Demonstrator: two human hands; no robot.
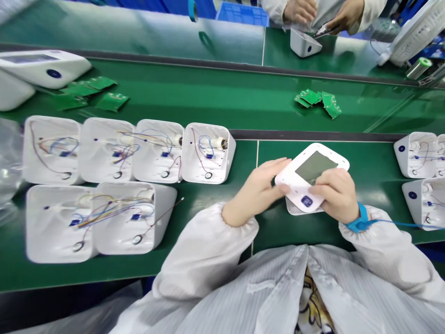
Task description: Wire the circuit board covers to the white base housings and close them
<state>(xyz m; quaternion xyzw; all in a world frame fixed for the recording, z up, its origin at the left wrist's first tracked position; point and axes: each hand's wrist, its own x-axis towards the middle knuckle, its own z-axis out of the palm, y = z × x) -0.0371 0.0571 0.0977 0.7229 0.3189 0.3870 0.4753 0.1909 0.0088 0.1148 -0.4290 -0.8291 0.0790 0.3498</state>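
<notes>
I hold a white device housing (pixel 313 174) with a grey screen and a blue button, above the green bench in front of me. My left hand (pixel 259 188) grips its left edge, fingers closed on the rim. My right hand (pixel 335 192) clasps its lower right side, fingers curled over the front near the blue button. A blue wrist strap (pixel 359 221) with a cord circles my right wrist. To my left stand several open white housings (pixel 206 153) with loose wires inside.
Green circuit boards (pixel 318 101) lie on the conveyor belt, more boards (pixel 92 93) at the left beside a closed white device (pixel 40 67). More open housings (pixel 419 155) stand at the right. Across the belt another person's hands (pixel 314 14) work on a white housing (pixel 304 44).
</notes>
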